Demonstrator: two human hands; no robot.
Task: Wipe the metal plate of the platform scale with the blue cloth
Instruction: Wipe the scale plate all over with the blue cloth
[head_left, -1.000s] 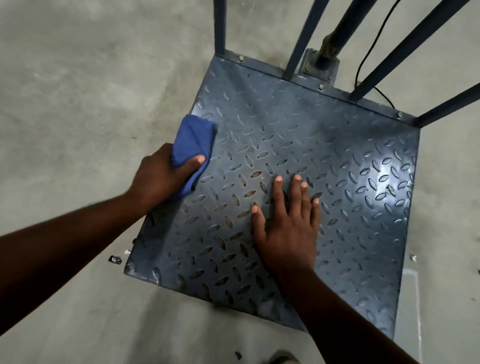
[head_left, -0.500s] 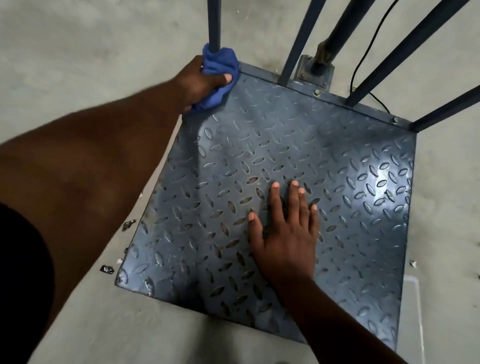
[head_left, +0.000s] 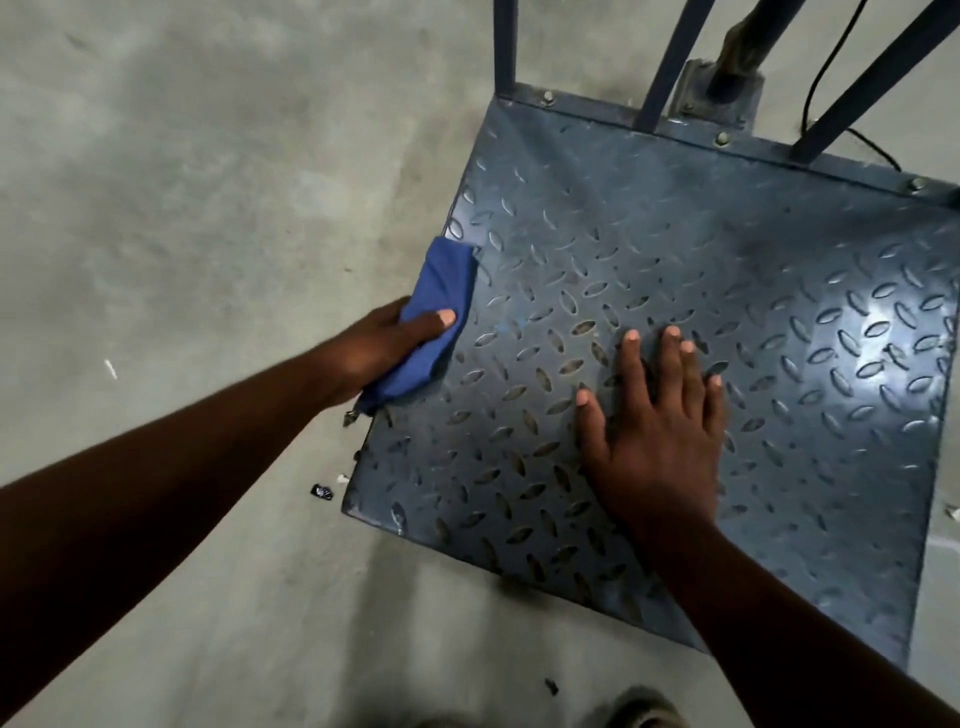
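The scale's metal plate (head_left: 675, 270) is dark blue-grey with a raised diamond tread and lies flat on the floor. My left hand (head_left: 376, 351) grips the folded blue cloth (head_left: 434, 322) at the plate's left edge, about midway along it, thumb on top of the cloth. The cloth overlaps the edge, partly on the plate and partly over the floor. My right hand (head_left: 657, 431) lies flat on the middle of the plate with fingers spread and straight.
Blue metal bars (head_left: 505, 47) and a central post (head_left: 737, 57) rise from the plate's far edge, with a black cable (head_left: 826, 67) behind. Concrete floor (head_left: 208, 182) surrounds the scale, with small debris bits (head_left: 322, 491) by the near left corner.
My left hand has drawn the cloth back from the far left corner by the bar, along the left edge toward me. The right hand has stayed pressed on the plate.
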